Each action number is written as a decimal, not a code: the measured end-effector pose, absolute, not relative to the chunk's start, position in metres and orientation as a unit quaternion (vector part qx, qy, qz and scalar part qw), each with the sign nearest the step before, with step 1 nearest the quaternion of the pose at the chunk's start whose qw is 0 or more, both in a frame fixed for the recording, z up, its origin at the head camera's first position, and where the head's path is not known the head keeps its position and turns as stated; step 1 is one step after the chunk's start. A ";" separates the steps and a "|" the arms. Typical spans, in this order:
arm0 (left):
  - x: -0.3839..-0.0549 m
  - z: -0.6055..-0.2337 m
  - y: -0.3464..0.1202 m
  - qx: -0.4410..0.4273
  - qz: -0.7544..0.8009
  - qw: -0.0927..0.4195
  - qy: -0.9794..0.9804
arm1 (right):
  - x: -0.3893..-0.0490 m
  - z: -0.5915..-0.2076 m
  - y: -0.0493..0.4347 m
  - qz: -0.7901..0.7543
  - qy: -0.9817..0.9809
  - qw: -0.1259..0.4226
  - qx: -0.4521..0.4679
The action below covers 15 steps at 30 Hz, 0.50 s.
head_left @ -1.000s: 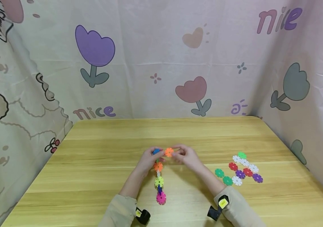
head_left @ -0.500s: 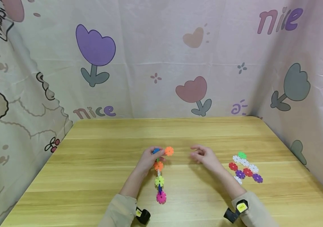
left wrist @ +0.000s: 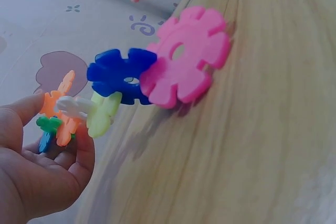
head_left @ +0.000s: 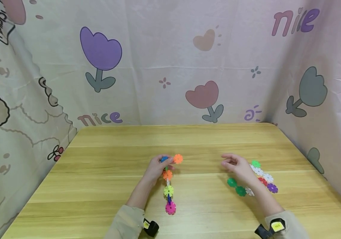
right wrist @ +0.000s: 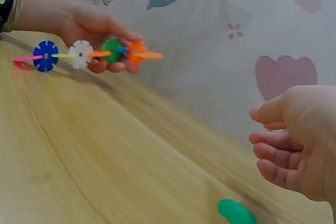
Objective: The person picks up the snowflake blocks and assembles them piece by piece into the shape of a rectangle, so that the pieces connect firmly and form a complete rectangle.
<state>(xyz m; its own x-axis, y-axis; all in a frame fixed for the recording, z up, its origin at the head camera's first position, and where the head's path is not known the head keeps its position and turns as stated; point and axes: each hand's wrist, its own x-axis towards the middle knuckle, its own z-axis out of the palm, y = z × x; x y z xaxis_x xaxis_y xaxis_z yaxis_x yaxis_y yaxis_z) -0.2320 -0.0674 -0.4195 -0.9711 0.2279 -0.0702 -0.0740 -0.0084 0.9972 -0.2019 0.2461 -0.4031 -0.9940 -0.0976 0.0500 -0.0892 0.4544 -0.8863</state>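
Observation:
My left hand pinches the far end of a chain of plastic snowflake discs, slotted edge to edge. An orange disc sticks out to the right of the thumb, beside a blue disc. Toward me run another orange disc, a white one, a yellow disc, a dark blue disc and a pink disc at the near end. A green disc shows between the fingers. My right hand holds nothing; its fingers curl loosely above the left edge of the loose discs.
Loose snowflake discs lie on the wooden table at right: green discs, white discs, a purple disc, and a red disc partly behind my right forearm. A printed cloth hangs behind and at both sides.
My right hand has let go of the orange disc at the chain's far end and moved right, over to the loose discs. My left hand and the chain have stayed in place.

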 end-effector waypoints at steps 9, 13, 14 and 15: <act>-0.233 -0.422 -0.067 0.054 0.705 0.107 0.699 | -0.192 -0.409 0.274 -0.502 0.864 0.011 -0.039; -0.233 -0.423 -0.068 0.058 0.702 0.104 0.702 | -0.188 -0.412 0.284 -0.499 0.865 0.031 -0.041; -0.233 -0.424 -0.068 0.059 0.702 0.103 0.702 | -0.187 -0.414 0.286 -0.497 0.866 0.040 -0.043; -0.233 -0.424 -0.068 0.060 0.701 0.102 0.703 | -0.186 -0.415 0.287 -0.493 0.867 0.048 -0.048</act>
<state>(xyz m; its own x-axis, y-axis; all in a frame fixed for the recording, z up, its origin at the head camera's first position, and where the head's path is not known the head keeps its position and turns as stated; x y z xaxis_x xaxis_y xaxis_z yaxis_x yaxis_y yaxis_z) -0.2333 -0.0677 -0.4241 -0.9721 0.2269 -0.0593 -0.0585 0.0102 0.9982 -0.1865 0.2874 -0.4145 -0.9908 -0.1306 -0.0353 -0.0365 0.5095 -0.8597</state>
